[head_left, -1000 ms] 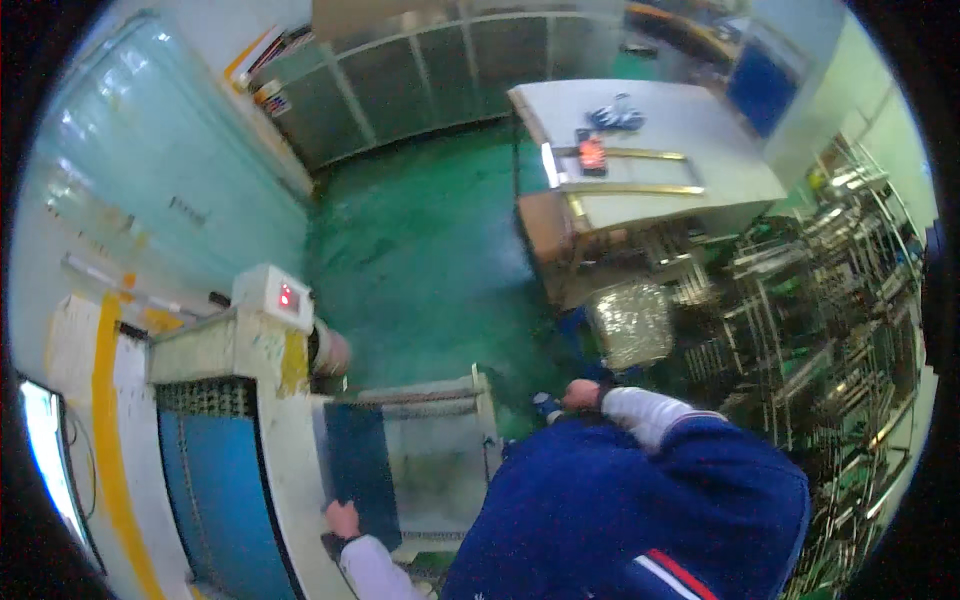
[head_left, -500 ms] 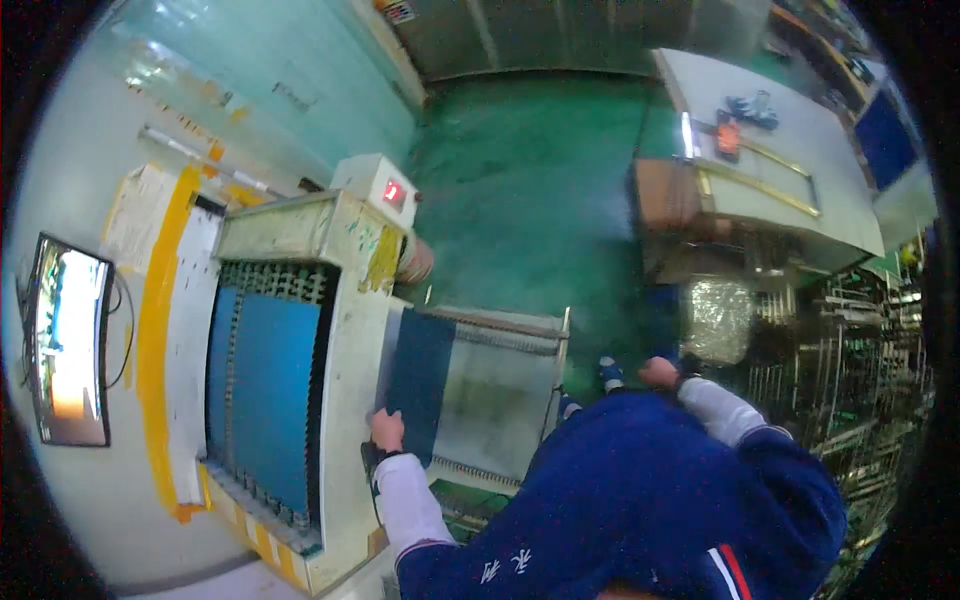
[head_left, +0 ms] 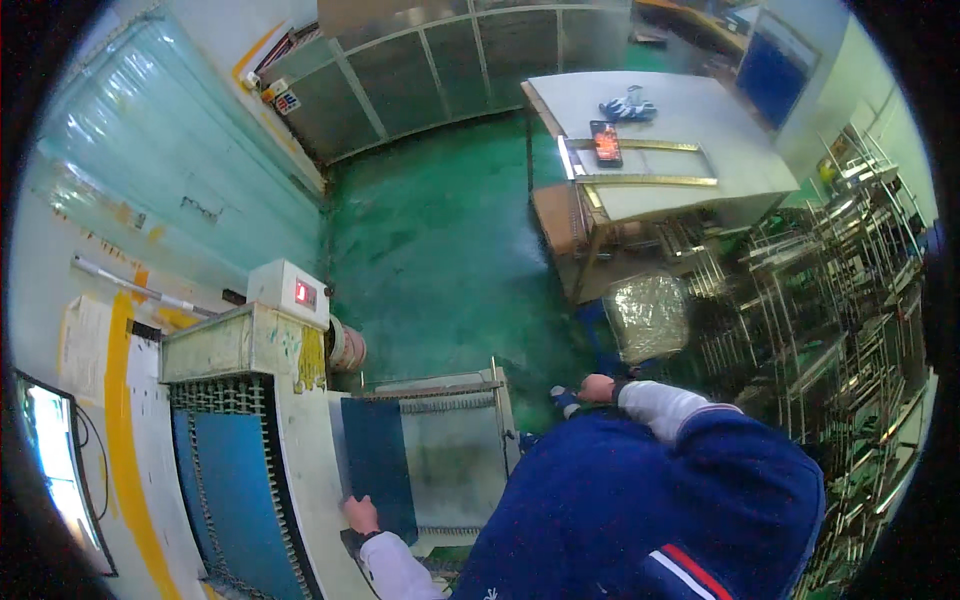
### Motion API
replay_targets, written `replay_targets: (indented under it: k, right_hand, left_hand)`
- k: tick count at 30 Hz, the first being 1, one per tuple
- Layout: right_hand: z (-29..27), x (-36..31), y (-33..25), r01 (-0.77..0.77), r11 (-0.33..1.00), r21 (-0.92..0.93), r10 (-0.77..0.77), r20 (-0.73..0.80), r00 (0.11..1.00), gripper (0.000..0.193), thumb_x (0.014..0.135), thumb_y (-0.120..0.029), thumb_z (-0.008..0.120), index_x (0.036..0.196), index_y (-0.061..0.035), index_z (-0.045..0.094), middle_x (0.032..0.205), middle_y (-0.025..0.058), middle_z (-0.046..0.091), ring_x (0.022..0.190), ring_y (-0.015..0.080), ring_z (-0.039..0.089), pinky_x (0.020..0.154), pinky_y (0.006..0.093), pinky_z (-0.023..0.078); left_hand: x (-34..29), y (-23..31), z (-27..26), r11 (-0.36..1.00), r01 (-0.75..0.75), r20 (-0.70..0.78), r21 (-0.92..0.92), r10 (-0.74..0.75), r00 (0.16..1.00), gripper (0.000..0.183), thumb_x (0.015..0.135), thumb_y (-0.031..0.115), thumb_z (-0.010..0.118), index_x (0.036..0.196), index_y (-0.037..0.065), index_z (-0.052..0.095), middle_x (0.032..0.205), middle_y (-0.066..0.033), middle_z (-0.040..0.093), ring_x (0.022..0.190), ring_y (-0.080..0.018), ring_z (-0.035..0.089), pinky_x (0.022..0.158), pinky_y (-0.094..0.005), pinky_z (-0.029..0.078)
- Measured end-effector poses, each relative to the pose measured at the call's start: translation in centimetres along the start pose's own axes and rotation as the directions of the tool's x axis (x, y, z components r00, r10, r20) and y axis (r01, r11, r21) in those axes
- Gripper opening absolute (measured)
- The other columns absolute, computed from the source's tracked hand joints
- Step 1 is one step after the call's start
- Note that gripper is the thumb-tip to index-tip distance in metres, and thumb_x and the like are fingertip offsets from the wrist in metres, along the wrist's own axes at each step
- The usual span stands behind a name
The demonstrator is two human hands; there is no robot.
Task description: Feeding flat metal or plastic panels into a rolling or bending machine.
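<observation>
At the lower left, my left hand (head_left: 361, 514) is by the white side of a machine (head_left: 318, 480), next to a dark blue panel (head_left: 380, 465). Its fingers look curled, with nothing visible in them. The blue panel partly covers a frame-like outfeed bed (head_left: 455, 470) with toothed edges. A larger bright blue sheet (head_left: 235, 480) lies inside the machine among rows of rollers. Close in front of my body, my right hand (head_left: 597, 388) is closed in a loose fist, and I see nothing in it. Shoes show just beside that hand.
A control box (head_left: 290, 292) with a red display tops the machine. Ahead right, a white table (head_left: 690, 110) bears a phone (head_left: 605, 143), gloves (head_left: 628, 104) and a metal frame (head_left: 650, 181). Below it is a plastic-wrapped stool (head_left: 648, 318). Metal racks (head_left: 850, 300) crowd the right. A monitor (head_left: 60, 470) is far left.
My view has swung up and to the right, so the machine sits lower left and more of the table shows. Both hands keep about the same places beside the machine and my body.
</observation>
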State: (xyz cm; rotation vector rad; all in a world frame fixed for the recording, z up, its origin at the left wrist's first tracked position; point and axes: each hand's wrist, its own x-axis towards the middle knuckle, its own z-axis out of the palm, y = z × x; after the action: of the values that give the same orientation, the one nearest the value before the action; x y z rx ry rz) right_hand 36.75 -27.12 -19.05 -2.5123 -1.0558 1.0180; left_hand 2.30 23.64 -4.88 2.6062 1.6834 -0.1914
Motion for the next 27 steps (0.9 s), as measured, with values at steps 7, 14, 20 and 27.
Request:
replay_targets:
  k: [7, 14, 20, 27]
  right_hand:
    - [-1.2, -1.2, -1.5, -0.211, 0.948, 0.239, 0.216, 0.006, 0.976, 0.027, 0.068, -0.025, 0.049, 0.066, -0.0014, 0.061, 0.060, 0.0189, 0.055, 0.058, 0.0347, 0.053, 0.054, 0.0438, 0.041]
    - [-1.7, -1.5, -1.8, -0.300, 0.920, 0.253, 0.297, 0.052, 0.954, 0.036, 0.070, -0.036, 0.053, 0.075, -0.0010, 0.062, 0.073, 0.0191, 0.059, 0.071, 0.0325, 0.057, 0.065, 0.0399, 0.044]
    - [-1.8, -2.2, -1.4, -0.303, 0.920, 0.249, 0.290, 0.090, 0.953, 0.034, 0.069, -0.031, 0.050, 0.075, -0.0002, 0.061, 0.075, 0.0197, 0.059, 0.073, 0.0330, 0.057, 0.068, 0.0405, 0.044]
    - [-2.3, -3.0, -1.5, -0.341, 0.900, 0.272, 0.320, 0.119, 0.940, 0.034, 0.069, -0.030, 0.048, 0.077, 0.0004, 0.061, 0.076, 0.0200, 0.059, 0.074, 0.0337, 0.057, 0.069, 0.0408, 0.043]
  left_hand:
    - [-0.5, 0.5, -0.8, 0.995, -0.007, 0.054, -0.098, 0.012, 0.998, 0.029, 0.068, 0.016, 0.064, 0.091, 0.000, 0.058, 0.090, -0.0201, 0.057, 0.085, -0.0362, 0.054, 0.069, -0.0428, 0.043]
    - [-0.9, -0.3, 0.4, 0.988, -0.013, -0.010, -0.154, 0.011, 1.000, 0.029, 0.068, 0.016, 0.063, 0.093, 0.001, 0.058, 0.091, -0.0214, 0.057, 0.083, -0.0365, 0.055, 0.068, -0.0427, 0.043]
    - [-1.6, 0.8, -1.1, 0.992, -0.016, 0.044, -0.122, 0.021, 0.999, 0.031, 0.068, 0.017, 0.063, 0.093, 0.000, 0.058, 0.087, -0.0207, 0.058, 0.081, -0.0360, 0.056, 0.069, -0.0429, 0.044]
    - [-1.4, 0.6, 0.0, 0.995, -0.033, 0.027, -0.098, 0.036, 0.999, 0.031, 0.067, 0.017, 0.064, 0.092, 0.000, 0.058, 0.087, -0.0207, 0.058, 0.081, -0.0360, 0.055, 0.069, -0.0429, 0.044]
